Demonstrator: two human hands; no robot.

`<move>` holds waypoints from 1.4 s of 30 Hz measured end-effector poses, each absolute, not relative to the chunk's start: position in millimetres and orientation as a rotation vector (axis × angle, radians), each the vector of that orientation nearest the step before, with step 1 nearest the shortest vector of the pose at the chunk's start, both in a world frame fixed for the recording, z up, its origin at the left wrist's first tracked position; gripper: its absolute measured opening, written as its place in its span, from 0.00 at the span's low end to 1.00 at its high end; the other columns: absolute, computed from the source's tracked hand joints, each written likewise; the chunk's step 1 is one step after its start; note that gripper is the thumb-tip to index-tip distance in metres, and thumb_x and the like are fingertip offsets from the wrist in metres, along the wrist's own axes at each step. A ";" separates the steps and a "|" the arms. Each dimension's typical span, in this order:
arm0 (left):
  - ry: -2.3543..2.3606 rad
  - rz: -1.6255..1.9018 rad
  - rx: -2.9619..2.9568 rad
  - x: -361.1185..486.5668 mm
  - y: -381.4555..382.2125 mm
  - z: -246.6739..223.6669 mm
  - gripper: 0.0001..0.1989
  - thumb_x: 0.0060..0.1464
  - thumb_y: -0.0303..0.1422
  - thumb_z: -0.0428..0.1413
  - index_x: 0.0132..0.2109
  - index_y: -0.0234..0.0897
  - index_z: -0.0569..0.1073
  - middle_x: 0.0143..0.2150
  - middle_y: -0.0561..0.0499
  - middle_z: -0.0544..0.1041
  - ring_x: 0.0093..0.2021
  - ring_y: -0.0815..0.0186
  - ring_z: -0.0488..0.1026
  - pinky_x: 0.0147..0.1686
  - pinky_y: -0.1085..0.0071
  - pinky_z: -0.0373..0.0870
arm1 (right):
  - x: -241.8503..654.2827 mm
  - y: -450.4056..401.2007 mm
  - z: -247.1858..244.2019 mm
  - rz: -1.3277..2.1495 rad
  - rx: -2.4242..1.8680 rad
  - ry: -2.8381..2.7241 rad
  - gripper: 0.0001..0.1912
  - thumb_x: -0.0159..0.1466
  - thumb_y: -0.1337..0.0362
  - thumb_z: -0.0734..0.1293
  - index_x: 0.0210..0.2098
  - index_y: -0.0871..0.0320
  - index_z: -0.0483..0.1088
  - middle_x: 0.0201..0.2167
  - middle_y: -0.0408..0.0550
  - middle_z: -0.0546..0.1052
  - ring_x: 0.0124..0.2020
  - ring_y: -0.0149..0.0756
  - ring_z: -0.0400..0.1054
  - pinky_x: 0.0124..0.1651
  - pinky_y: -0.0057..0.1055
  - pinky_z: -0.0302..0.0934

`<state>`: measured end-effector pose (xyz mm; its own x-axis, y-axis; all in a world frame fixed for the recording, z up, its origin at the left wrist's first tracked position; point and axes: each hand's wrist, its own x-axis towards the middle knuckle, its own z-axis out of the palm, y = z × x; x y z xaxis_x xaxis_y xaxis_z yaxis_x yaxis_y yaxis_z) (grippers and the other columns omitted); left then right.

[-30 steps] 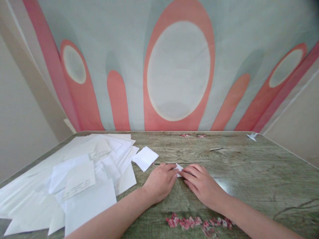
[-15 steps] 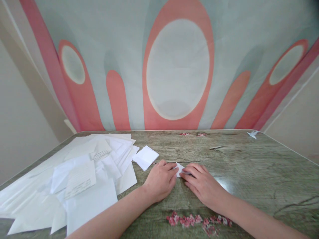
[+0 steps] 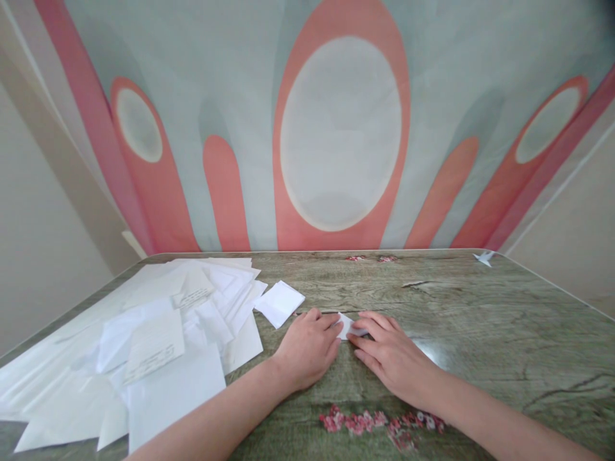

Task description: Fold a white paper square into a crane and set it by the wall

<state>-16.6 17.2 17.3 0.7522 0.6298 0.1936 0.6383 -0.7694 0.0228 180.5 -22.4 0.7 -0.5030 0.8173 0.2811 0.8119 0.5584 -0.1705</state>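
Observation:
A small folded white paper [image 3: 344,326] lies on the wood-patterned table between my two hands. My left hand [image 3: 310,349] rests on its left side, fingers bent together over the paper's edge. On the right side, my right hand [image 3: 391,352] has its thumb and fingertips pressed on the paper, the other fingers curving over it. Part of the paper is hidden under the fingers of both hands. Just beyond my left hand sits a small stack of square white papers [image 3: 280,303].
A wide, loose pile of white sheets [image 3: 177,397] covers the left of the table [image 3: 504,333]. A small folded paper bird shape [image 3: 484,258] stands at the far right corner. Behind the table's back edge hangs a grey and coral patterned cloth [image 3: 341,134].
The whole view has shifted very slightly. My right fingers have moved a little on the folded paper; both hands stay on it.

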 end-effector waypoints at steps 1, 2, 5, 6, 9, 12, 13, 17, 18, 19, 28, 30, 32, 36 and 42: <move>-1.046 -0.282 -2.892 -16.7 17.0 17.7 0.16 0.60 0.33 0.44 0.53 0.40 0.67 0.51 0.50 0.70 0.43 0.59 0.64 0.41 0.62 0.62 | 180.1 -22.4 1.4 0.017 -1.346 -2.467 0.13 0.63 0.66 0.60 0.46 0.55 0.70 0.45 0.50 0.70 0.54 0.44 0.54 0.52 0.43 0.53; -1.044 -0.271 -2.885 -16.7 16.8 18.0 0.16 0.60 0.33 0.44 0.53 0.40 0.67 0.52 0.50 0.70 0.43 0.59 0.64 0.41 0.62 0.62 | 179.7 -22.5 2.2 0.007 -1.357 -2.466 0.13 0.63 0.66 0.61 0.46 0.56 0.71 0.45 0.50 0.70 0.54 0.44 0.55 0.52 0.43 0.53; -1.041 -0.247 -2.873 -16.3 17.0 18.6 0.15 0.60 0.33 0.44 0.52 0.41 0.67 0.52 0.50 0.70 0.44 0.59 0.64 0.41 0.62 0.63 | 179.0 -23.4 4.8 -0.034 -1.398 -2.459 0.12 0.63 0.66 0.61 0.44 0.57 0.72 0.44 0.51 0.71 0.54 0.45 0.55 0.52 0.43 0.53; -1.038 -0.242 -2.873 -16.2 17.2 18.6 0.15 0.60 0.34 0.44 0.52 0.41 0.67 0.52 0.51 0.70 0.44 0.59 0.64 0.41 0.62 0.63 | 179.1 -23.7 5.6 -0.048 -1.411 -2.459 0.12 0.63 0.67 0.61 0.43 0.58 0.72 0.44 0.51 0.71 0.54 0.45 0.55 0.52 0.43 0.53; -1.034 -0.234 -2.872 -16.2 17.7 18.1 0.16 0.60 0.35 0.44 0.52 0.41 0.67 0.52 0.51 0.70 0.44 0.59 0.64 0.40 0.62 0.63 | 180.5 -24.3 7.5 -0.100 -1.449 -2.466 0.11 0.62 0.67 0.61 0.41 0.59 0.73 0.43 0.52 0.71 0.53 0.45 0.55 0.51 0.41 0.53; -1.032 -0.227 -2.867 -16.4 18.0 17.1 0.16 0.60 0.35 0.43 0.53 0.41 0.67 0.53 0.51 0.70 0.44 0.59 0.64 0.40 0.62 0.63 | 183.9 -24.1 8.4 -0.181 -1.493 -2.487 0.11 0.60 0.71 0.61 0.39 0.61 0.73 0.42 0.53 0.72 0.53 0.45 0.55 0.50 0.40 0.53; -1.029 -0.224 -2.866 -16.4 17.9 16.8 0.16 0.60 0.35 0.43 0.53 0.40 0.67 0.53 0.51 0.70 0.44 0.59 0.64 0.40 0.62 0.63 | 185.3 -23.9 8.6 -0.204 -1.507 -2.501 0.11 0.59 0.73 0.61 0.39 0.62 0.73 0.42 0.54 0.72 0.53 0.46 0.55 0.50 0.40 0.52; -1.032 -0.223 -2.851 -16.0 17.1 16.9 0.17 0.60 0.35 0.43 0.53 0.40 0.67 0.53 0.49 0.69 0.44 0.59 0.64 0.40 0.63 0.63 | 190.7 -22.4 8.9 -0.247 -1.561 -2.551 0.12 0.57 0.75 0.61 0.37 0.63 0.74 0.39 0.55 0.73 0.51 0.47 0.57 0.48 0.39 0.52; -1.038 -0.227 -2.845 -15.9 16.8 17.3 0.16 0.60 0.35 0.43 0.53 0.40 0.67 0.53 0.49 0.69 0.44 0.59 0.64 0.40 0.63 0.63 | 191.9 -22.1 8.5 -0.252 -1.569 -2.556 0.12 0.57 0.75 0.61 0.36 0.63 0.74 0.38 0.55 0.73 0.50 0.46 0.58 0.47 0.39 0.52; -1.042 -0.231 -2.841 -15.8 16.4 17.7 0.16 0.60 0.35 0.44 0.53 0.40 0.67 0.53 0.49 0.70 0.44 0.59 0.64 0.40 0.63 0.63 | 193.0 -21.7 7.9 -0.257 -1.571 -2.557 0.12 0.57 0.75 0.61 0.35 0.62 0.74 0.38 0.55 0.73 0.49 0.46 0.59 0.46 0.39 0.53; -1.029 -0.254 -2.847 -15.1 14.7 21.0 0.16 0.60 0.35 0.44 0.52 0.39 0.67 0.52 0.49 0.70 0.43 0.59 0.65 0.40 0.63 0.63 | 190.0 -18.9 -2.9 -0.287 -1.470 -2.464 0.19 0.60 0.76 0.59 0.48 0.60 0.68 0.50 0.51 0.70 0.53 0.43 0.56 0.51 0.38 0.52; -1.038 -0.251 -2.845 -14.7 14.7 20.6 0.15 0.60 0.35 0.45 0.52 0.40 0.66 0.52 0.50 0.70 0.43 0.59 0.65 0.41 0.62 0.63 | 185.2 -18.7 -3.6 -0.212 -1.418 -2.504 0.19 0.61 0.75 0.58 0.50 0.58 0.66 0.50 0.49 0.70 0.53 0.42 0.56 0.51 0.38 0.52; -1.044 -0.253 -2.847 -14.5 15.0 19.8 0.15 0.60 0.35 0.45 0.52 0.40 0.66 0.51 0.50 0.70 0.43 0.59 0.65 0.41 0.61 0.62 | 181.2 -18.4 -4.3 -0.159 -1.401 -2.530 0.17 0.62 0.74 0.58 0.50 0.58 0.67 0.49 0.49 0.71 0.53 0.42 0.56 0.50 0.38 0.53; -1.044 -0.286 -2.876 -14.8 15.8 18.3 0.15 0.59 0.35 0.45 0.52 0.39 0.67 0.51 0.49 0.70 0.44 0.59 0.64 0.43 0.61 0.62 | 178.8 -17.4 -6.8 -0.122 -1.405 -2.520 0.15 0.63 0.72 0.59 0.49 0.58 0.68 0.48 0.50 0.72 0.53 0.43 0.56 0.50 0.39 0.53; -1.012 -0.351 -2.902 -11.2 6.4 20.4 0.13 0.59 0.35 0.47 0.49 0.37 0.68 0.46 0.48 0.72 0.50 0.58 0.62 0.50 0.59 0.58 | 180.6 -17.5 -6.4 -0.119 -1.393 -2.521 0.15 0.63 0.71 0.59 0.49 0.57 0.68 0.46 0.50 0.72 0.52 0.41 0.57 0.50 0.38 0.54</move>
